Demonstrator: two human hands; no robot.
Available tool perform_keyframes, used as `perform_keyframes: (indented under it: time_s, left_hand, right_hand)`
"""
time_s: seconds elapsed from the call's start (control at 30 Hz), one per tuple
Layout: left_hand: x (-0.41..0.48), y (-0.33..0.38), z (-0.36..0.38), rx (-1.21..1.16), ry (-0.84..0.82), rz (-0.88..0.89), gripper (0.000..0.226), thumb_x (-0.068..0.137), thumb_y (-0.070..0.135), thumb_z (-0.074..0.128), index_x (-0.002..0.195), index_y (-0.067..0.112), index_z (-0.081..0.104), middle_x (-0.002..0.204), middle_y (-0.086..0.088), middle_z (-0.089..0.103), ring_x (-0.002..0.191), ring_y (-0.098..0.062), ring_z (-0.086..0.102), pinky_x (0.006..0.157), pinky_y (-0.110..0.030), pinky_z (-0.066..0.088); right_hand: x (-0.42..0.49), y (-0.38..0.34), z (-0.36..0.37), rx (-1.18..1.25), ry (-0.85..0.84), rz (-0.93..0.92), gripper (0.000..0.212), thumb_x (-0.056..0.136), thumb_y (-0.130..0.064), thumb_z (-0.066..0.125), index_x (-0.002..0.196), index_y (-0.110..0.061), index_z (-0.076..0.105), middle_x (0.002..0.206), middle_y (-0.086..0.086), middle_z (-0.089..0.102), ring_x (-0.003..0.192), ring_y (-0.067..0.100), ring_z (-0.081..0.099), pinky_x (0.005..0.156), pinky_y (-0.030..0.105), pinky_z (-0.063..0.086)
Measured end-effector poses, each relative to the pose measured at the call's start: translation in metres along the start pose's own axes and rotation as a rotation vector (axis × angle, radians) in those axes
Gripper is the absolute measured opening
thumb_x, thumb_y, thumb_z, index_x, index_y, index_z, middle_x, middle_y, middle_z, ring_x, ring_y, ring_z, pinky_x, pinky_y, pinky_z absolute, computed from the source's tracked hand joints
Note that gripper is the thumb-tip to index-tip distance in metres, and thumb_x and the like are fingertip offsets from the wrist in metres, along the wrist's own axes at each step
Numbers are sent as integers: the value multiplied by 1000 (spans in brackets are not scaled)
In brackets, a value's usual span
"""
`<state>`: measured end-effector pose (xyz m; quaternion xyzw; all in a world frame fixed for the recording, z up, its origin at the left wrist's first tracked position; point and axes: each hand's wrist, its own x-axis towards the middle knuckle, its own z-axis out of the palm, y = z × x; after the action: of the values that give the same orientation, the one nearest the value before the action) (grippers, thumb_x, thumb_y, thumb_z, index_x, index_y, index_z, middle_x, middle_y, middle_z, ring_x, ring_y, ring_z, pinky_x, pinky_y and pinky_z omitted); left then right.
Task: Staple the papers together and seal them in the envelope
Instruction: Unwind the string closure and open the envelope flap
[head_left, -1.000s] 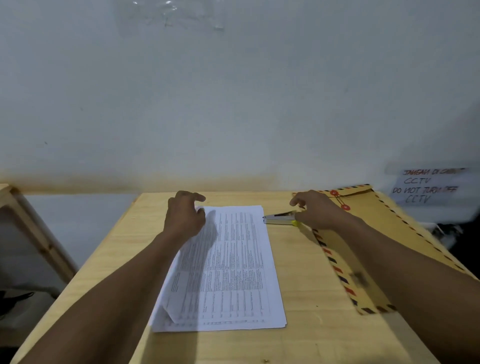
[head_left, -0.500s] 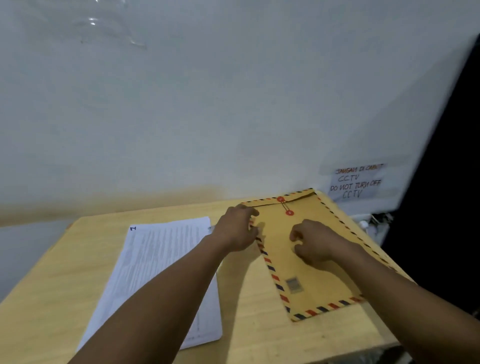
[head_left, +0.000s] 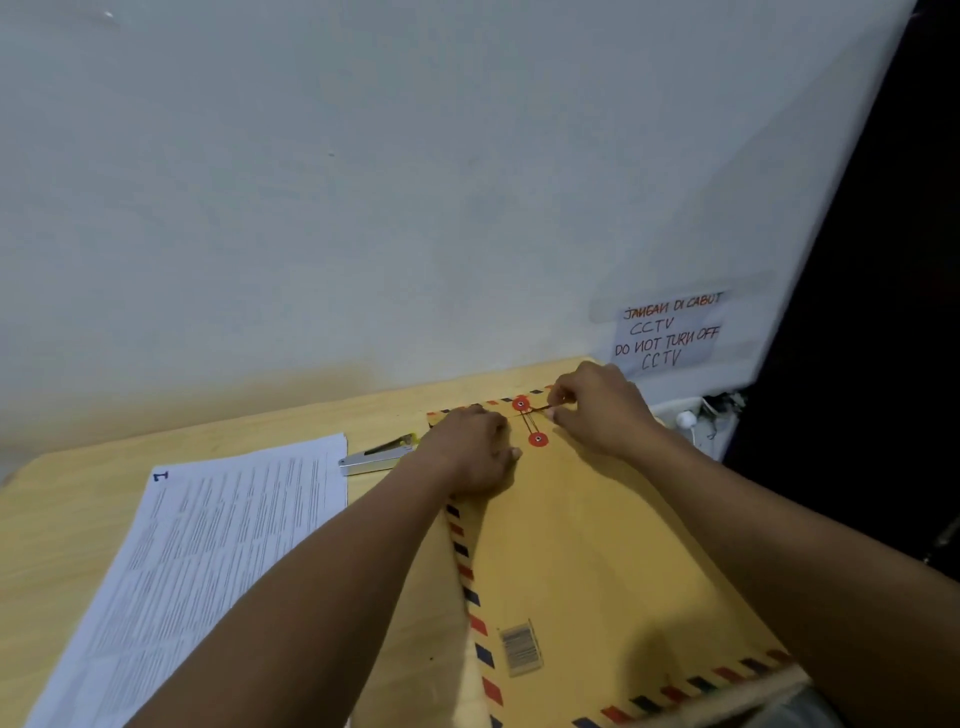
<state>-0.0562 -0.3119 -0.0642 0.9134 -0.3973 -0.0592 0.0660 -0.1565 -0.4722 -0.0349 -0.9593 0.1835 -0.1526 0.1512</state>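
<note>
While the closure string (head_left: 529, 422) of the brown envelope (head_left: 587, 561) is pinched by the right hand (head_left: 597, 410) beside the upper red disc (head_left: 521, 404), the envelope's left edge is pressed by the left hand (head_left: 470, 452), fingers bent; whether it grips cannot be told. The envelope is laid flat on the tabletop (head_left: 72, 499). A stapler (head_left: 376, 457) is seen just left of it, and the papers (head_left: 208, 561) farther left.

1 head-worn view looks forward and down, close over the table (head_left: 78, 519).
</note>
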Motion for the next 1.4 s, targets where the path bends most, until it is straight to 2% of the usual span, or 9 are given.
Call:
perform_keyframes:
  time_s: [0.23,0.37,0.67,0.93,1.07,1.17,1.23,1.3,1.4]
  left_hand:
    - [5,-12,-1,-18,-31,16,67,93,61,54,150,28,44,157,-2,43,143,-27,39,113,-43,39]
    - [8,-13,-7,-21,-42,32,66,92,60,59,147,26,49,147,-2,54,134,-26,48,105,-40,45]
    - [10,-17,-9,-88,-52,33,64,89,58,64,145,29,52,147,0,55,135,-25,47,107,-40,46]
    - [9,-21,-6,-162,-45,25,64,88,56,67,144,30,53,144,-1,56,132,-25,48,104,-38,46]
    - [8,-29,-8,-247,-62,1,68,86,53,73,145,26,52,149,1,53,136,-23,46,103,-32,39]
    - [9,-31,-10,-262,-81,-13,69,85,53,74,145,26,53,149,0,53,135,-23,47,96,-28,37]
    - [9,-30,-11,-260,-90,-18,70,84,54,74,145,27,52,149,1,52,136,-23,46,97,-29,38]
    - [9,-28,-12,-251,-96,-22,71,85,55,73,146,27,51,152,1,49,139,-24,44,105,-33,39]
    - [7,-25,-12,-249,-101,-36,71,86,55,72,147,27,49,153,0,48,139,-25,43,107,-36,39]
  right_hand:
    - [31,11,36,7,17,21,20,86,-44,72,99,-30,78,108,-5,63,111,23,47,87,40,37]
    - [39,13,45,10,33,24,15,92,-38,67,95,-27,77,105,-4,65,112,24,48,87,40,35]
    - [66,6,44,-159,-95,51,16,99,-16,51,114,-19,57,114,6,62,112,27,49,95,45,33]
    - [79,-27,44,3,-198,-1,14,99,-10,54,108,-19,48,104,6,64,98,25,58,87,40,40]
    - [69,-34,34,448,-291,25,15,105,-17,42,100,-18,55,107,5,68,102,22,64,86,37,52]
    - [52,-28,22,722,-369,44,23,108,-22,38,93,-17,55,84,2,72,92,24,69,76,34,50]
    - [39,-22,17,841,-397,105,23,108,-25,38,91,-16,51,66,1,57,70,23,64,63,33,45]
    - [29,-18,17,786,-370,175,20,107,-27,40,94,-18,52,67,2,48,62,19,51,59,33,41]
    - [19,-14,17,514,-324,172,18,100,-37,54,105,-20,59,86,0,63,79,17,58,67,31,43]
